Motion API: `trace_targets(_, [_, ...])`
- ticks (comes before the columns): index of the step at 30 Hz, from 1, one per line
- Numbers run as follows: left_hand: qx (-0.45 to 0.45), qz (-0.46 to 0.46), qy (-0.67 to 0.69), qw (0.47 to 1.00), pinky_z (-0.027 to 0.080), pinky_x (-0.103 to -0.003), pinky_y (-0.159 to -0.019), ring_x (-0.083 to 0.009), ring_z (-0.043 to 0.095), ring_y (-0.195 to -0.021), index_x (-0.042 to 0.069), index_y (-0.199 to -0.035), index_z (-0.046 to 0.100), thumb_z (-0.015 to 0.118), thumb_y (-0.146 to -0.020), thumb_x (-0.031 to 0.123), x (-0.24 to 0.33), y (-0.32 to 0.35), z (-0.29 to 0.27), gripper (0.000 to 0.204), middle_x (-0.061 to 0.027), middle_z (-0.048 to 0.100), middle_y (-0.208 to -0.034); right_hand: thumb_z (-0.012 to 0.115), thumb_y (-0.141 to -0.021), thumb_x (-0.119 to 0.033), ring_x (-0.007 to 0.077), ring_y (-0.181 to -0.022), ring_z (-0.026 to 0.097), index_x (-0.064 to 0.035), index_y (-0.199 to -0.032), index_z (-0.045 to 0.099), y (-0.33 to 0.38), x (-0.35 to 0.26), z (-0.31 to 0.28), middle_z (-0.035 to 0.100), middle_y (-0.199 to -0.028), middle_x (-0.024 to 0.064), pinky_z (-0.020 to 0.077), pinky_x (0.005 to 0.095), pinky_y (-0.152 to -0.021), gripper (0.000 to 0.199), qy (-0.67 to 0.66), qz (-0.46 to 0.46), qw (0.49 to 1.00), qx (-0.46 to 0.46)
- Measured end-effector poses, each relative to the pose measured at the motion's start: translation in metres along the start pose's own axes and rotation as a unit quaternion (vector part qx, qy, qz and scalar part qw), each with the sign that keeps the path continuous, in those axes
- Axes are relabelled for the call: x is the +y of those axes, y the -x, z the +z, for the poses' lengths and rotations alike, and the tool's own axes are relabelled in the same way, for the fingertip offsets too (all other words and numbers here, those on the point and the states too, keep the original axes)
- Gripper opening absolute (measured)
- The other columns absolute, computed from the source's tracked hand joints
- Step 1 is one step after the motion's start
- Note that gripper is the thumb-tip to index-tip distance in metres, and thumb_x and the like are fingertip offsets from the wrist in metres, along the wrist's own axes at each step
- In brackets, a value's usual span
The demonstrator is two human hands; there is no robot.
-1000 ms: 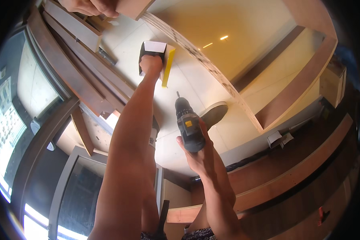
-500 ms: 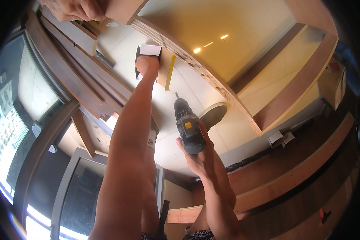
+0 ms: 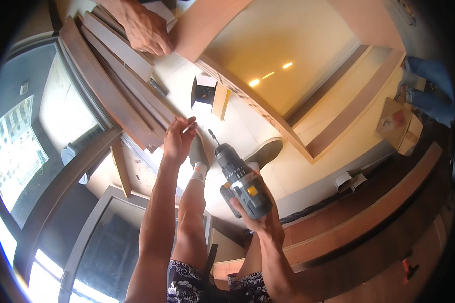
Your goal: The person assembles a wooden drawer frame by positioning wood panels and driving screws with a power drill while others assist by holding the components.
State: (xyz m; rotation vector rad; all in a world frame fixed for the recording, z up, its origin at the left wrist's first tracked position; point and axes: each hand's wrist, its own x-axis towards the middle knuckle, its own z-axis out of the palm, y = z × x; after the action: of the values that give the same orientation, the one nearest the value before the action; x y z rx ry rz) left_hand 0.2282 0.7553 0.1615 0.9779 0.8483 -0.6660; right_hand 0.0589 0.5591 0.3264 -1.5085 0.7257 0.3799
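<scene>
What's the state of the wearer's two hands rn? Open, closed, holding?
Left hand: fingers closed in a pinch, apparently on a small thin piece, too small to identify.
Right hand: closed, holding the power drill.

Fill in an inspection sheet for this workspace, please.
Surface: pale tiled floor.
Job's things: cordless drill; small item, too blurred to identify; open dark box with pale flaps.
Clutter: brown boards at left; cardboard box at right.
Hands: right hand holds the drill; left hand pinches the small item.
Cables: nothing seen for certain.
Surroundings: large wooden frame, another person's hand near it; bright window at left.
</scene>
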Motion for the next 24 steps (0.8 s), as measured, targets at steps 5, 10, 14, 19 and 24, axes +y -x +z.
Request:
trace_targets(5, [-0.146, -0.002, 0.01, 0.989, 0.056, -0.034, -0.095, -0.0237, 0.068, -0.103, 0.002, -0.105, 0.057, 0.053, -0.104, 0.009, 0.041, 0.113, 0.056, 0.008, -0.0113, 0.066, -0.105, 0.08, -0.08, -0.003, 0.0281, -0.117, 0.066, 0.0017, -0.15, 0.044, 0.063, -0.071, -0.028, 0.064, -0.131, 0.0184, 0.0516, 0.0396, -0.102, 0.078, -0.059, -0.036, 0.997, -0.016])
trace_targets(10, [-0.16, 0.006, 0.118, 0.98, 0.06, -0.027, -0.094, -0.0198, 0.07, -0.103, -0.003, -0.123, 0.059, 0.056, -0.106, 0.011, 0.067, 0.202, 0.127, 0.022, -0.0092, 0.068, -0.105, 0.079, -0.077, 0.003, 0.0277, -0.118, 0.066, 0.0026, -0.148, 0.047, 0.102, -0.142, -0.08, 0.062, -0.137, 0.0193, 0.0525, 0.0384, -0.102, 0.078, -0.042, -0.107, 0.992, -0.05])
trace_targets(14, [-0.153, -0.026, 0.166, 0.974, 0.062, -0.031, -0.095, -0.0251, 0.072, -0.108, -0.003, -0.123, 0.058, 0.052, -0.108, 0.013, 0.085, 0.247, 0.154, 0.022, -0.0103, 0.068, -0.109, 0.077, -0.077, 0.003, 0.0256, -0.114, 0.068, 0.0031, -0.146, 0.048, 0.122, -0.184, -0.107, 0.063, -0.136, 0.0198, 0.0534, 0.0373, -0.099, 0.076, 0.035, -0.127, 0.988, -0.076])
trace_targets(19, [-0.173, -0.046, 0.191, 0.965, 0.061, -0.033, -0.101, -0.0262, 0.07, -0.115, -0.001, -0.114, 0.062, 0.056, -0.106, 0.011, 0.1, 0.26, 0.161, 0.016, -0.0086, 0.067, -0.106, 0.077, -0.079, -0.005, 0.0239, -0.106, 0.07, 0.0028, -0.145, 0.048, 0.132, -0.207, -0.112, 0.068, -0.125, 0.0171, 0.0553, 0.0374, -0.094, 0.072, 0.049, -0.037, 0.995, -0.079])
trace_targets(24, [-0.157, -0.043, 0.18, 0.97, 0.064, -0.032, -0.093, -0.0268, 0.073, -0.107, -0.001, -0.11, 0.062, 0.055, -0.106, 0.008, 0.123, 0.256, 0.162, 0.012, -0.0116, 0.07, -0.102, 0.074, -0.084, -0.004, 0.0179, -0.099, 0.066, -0.0009, -0.132, 0.057, 0.114, -0.216, -0.089, 0.069, -0.114, 0.0102, 0.0533, 0.0339, -0.089, 0.051, 0.053, -0.007, 0.996, -0.068])
